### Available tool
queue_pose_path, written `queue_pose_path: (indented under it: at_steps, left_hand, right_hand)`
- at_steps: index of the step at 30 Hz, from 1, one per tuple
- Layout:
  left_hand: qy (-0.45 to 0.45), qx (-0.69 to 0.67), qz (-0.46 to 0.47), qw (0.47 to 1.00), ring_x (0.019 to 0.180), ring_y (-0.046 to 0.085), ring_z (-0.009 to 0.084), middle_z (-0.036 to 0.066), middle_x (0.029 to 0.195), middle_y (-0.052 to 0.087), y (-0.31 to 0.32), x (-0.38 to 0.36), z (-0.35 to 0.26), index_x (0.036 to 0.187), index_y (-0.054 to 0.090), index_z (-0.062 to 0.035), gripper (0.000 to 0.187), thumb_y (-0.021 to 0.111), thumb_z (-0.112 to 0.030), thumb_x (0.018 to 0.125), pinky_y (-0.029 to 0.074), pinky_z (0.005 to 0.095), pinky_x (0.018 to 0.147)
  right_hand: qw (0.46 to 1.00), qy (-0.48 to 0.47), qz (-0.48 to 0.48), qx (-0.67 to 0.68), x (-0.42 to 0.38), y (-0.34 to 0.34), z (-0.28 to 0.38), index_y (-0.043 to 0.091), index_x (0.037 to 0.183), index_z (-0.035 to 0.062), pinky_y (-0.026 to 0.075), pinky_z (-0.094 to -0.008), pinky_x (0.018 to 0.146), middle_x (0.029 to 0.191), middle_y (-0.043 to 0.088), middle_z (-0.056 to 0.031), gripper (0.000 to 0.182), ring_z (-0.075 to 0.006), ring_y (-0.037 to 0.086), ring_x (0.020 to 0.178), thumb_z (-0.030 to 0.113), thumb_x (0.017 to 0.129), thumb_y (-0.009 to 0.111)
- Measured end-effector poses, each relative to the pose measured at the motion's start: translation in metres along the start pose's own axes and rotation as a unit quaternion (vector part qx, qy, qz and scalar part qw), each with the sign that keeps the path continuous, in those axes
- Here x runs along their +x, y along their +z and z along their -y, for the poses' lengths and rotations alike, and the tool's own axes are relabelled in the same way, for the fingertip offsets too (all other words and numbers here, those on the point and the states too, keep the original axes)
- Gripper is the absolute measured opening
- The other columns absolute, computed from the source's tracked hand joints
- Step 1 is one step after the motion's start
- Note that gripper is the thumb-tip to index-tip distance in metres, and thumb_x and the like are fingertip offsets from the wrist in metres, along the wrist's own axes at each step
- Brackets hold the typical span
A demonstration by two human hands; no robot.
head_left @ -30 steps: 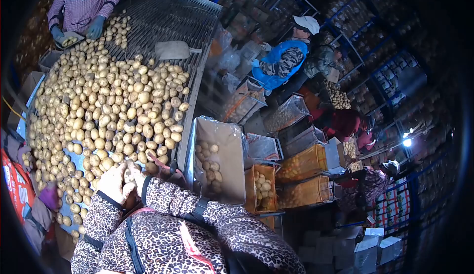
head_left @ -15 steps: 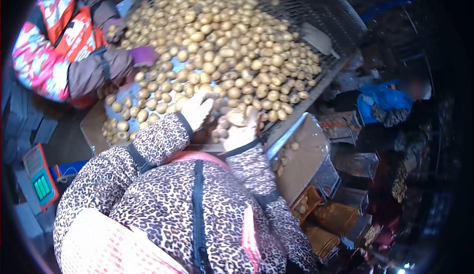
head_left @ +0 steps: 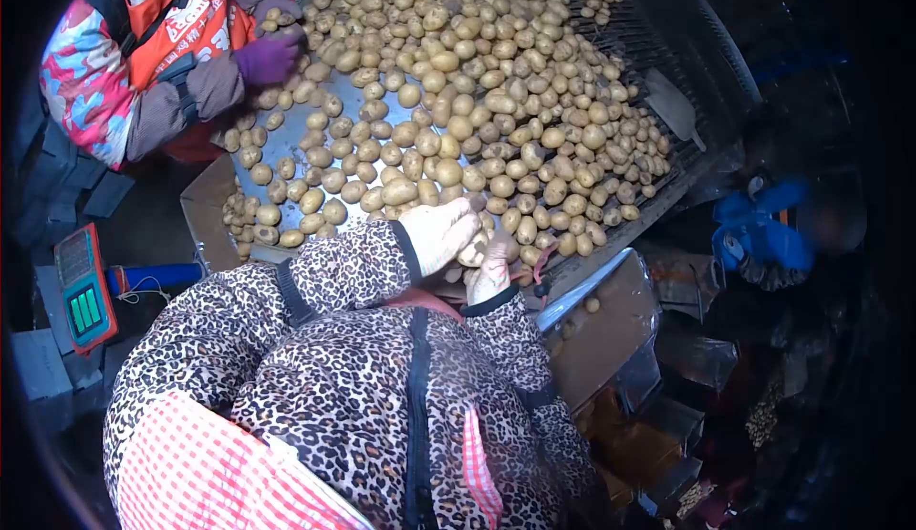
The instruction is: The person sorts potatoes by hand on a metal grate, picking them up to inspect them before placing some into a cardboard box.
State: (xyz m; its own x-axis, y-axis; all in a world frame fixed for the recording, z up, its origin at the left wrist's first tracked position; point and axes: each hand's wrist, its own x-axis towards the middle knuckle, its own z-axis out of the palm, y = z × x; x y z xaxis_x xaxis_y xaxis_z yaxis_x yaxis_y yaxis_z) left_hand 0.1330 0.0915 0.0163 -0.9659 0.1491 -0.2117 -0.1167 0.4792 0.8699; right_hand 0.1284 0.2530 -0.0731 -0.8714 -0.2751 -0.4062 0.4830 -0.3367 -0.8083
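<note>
Heaped potatoes point(head_left: 448, 101) cover a slatted sorting table point(head_left: 668, 43) and the smooth metal sheet point(head_left: 358, 101) on its near side. At the near edge, my left hand point(head_left: 439, 234), in a pale glove, has its fingers curled over a potato point(head_left: 473, 249). My right hand point(head_left: 490, 270), also pale, is closed against the other side of that potato. The two hands almost meet, so part of their grip is hidden. Loose potatoes lie just beyond both hands.
A co-worker's purple-gloved hand point(head_left: 269, 58) is at the heap's left side. A scoop point(head_left: 674, 105) lies on the right slats. Left stands a digital scale point(head_left: 84, 287). An open carton point(head_left: 601, 330) sits right of my body; another person in blue point(head_left: 763, 229) is farther right.
My left hand has come over to my right hand, and its fingers have curled in. The co-worker's near hand has drawn back toward the upper left. The camera view has shifted.
</note>
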Motion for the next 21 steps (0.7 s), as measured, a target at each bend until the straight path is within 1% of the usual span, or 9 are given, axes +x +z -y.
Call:
queue_pose_path:
  at_steps: [5,6,8,10,13,16,17,20,21]
  left_hand:
    - [0.058,-0.101,-0.018,0.993,0.08,0.066,0.0348,0.016,0.083,0.067,0.007,0.027,0.047,0.121,0.056,-0.0084,0.032,0.048,-0.029,0.097,0.053,0.04,0.076]
    - [-0.025,0.034,-0.002,0.999,0.099,0.063,0.0362,0.02,0.107,0.065,-0.01,0.035,0.04,0.127,0.052,-0.0114,0.035,0.047,-0.023,0.095,0.052,0.0417,0.088]
    - [0.088,0.148,-0.086,0.981,0.106,0.06,0.0358,0.019,0.115,0.061,-0.02,0.063,0.084,0.127,0.052,-0.0125,0.038,0.053,-0.018,0.089,0.051,0.0432,0.089]
    - [0.134,0.225,-0.116,0.958,0.107,0.059,0.0348,0.017,0.121,0.057,-0.039,0.103,0.116,0.128,0.052,-0.0138,0.042,0.056,-0.017,0.086,0.051,0.0423,0.089]
    - [0.152,0.284,-0.125,0.938,0.113,0.055,0.0365,0.017,0.124,0.054,-0.063,0.162,0.096,0.133,0.048,-0.0113,0.048,0.058,-0.015,0.086,0.048,0.0424,0.094]
    - [0.161,0.336,-0.113,0.921,0.12,0.051,0.0345,0.015,0.132,0.051,-0.07,0.22,0.068,0.135,0.047,-0.0118,0.047,0.057,-0.02,0.09,0.046,0.0418,0.099]
    - [0.142,0.34,-0.098,0.925,0.127,0.046,0.0348,0.016,0.137,0.048,-0.067,0.237,0.062,0.139,0.043,-0.0138,0.049,0.055,-0.024,0.093,0.043,0.0421,0.103]
    - [0.071,0.418,-0.039,0.905,0.133,0.041,0.032,0.014,0.146,0.04,-0.03,0.248,0.059,0.145,0.037,-0.0212,0.062,0.058,-0.04,0.09,0.032,0.0511,0.11]
    - [0.091,0.416,-0.066,0.903,0.135,0.04,0.0304,0.013,0.148,0.039,-0.012,0.24,0.074,0.145,0.037,-0.0236,0.067,0.061,-0.044,0.086,0.028,0.0572,0.11]
  right_hand:
    - [0.997,-0.007,0.075,0.031,-0.006,-0.011,0.019,0.048,0.132,0.0031,0.053,-0.0388,0.085,0.12,0.058,-0.012,0.049,-0.0228,0.059,0.106,0.032,0.095,0.059]
    - [0.995,0.008,0.047,0.083,-0.014,0.002,0.039,0.047,0.134,0.0042,0.055,-0.0446,0.084,0.124,0.056,-0.0146,0.048,-0.0255,0.059,0.108,0.023,0.093,0.061]
    - [0.98,0.024,0.034,0.194,-0.014,-0.004,0.05,0.047,0.135,0.0057,0.055,-0.0472,0.088,0.124,0.055,-0.0163,0.049,-0.0284,0.059,0.11,0.017,0.09,0.062]
    - [0.954,0.019,0.077,0.289,-0.016,-0.014,0.054,0.045,0.14,0.0067,0.048,-0.0552,0.097,0.137,0.049,-0.0172,0.057,-0.0344,0.05,0.125,0.008,0.085,0.062]
    - [0.911,-0.02,0.161,0.378,-0.015,-0.028,0.062,0.043,0.143,0.0088,0.04,-0.0585,0.104,0.149,0.039,-0.0153,0.064,-0.0372,0.036,0.138,0.004,0.082,0.06]
    - [0.89,-0.003,0.21,0.405,-0.015,-0.025,0.082,0.046,0.14,0.0059,0.055,-0.0448,0.08,0.135,0.052,-0.0199,0.049,-0.0313,0.055,0.117,0.015,0.092,0.055]
    - [0.908,-0.014,0.145,0.392,-0.015,-0.023,0.081,0.05,0.135,0.0043,0.052,-0.0348,0.055,0.123,0.059,-0.0224,0.045,-0.0231,0.061,0.076,0.028,0.098,0.048]
    - [0.852,0.044,0.223,0.471,-0.016,-0.035,0.087,0.057,0.125,0.0062,0.046,-0.0396,0.05,0.103,0.062,-0.0156,0.044,-0.0247,0.054,0.063,0.038,0.097,0.047]
    - [0.865,0.035,0.162,0.473,-0.016,-0.035,0.083,0.06,0.118,0.0066,0.043,-0.0376,0.047,0.096,0.061,-0.0147,0.045,-0.023,0.049,0.055,0.044,0.098,0.045]
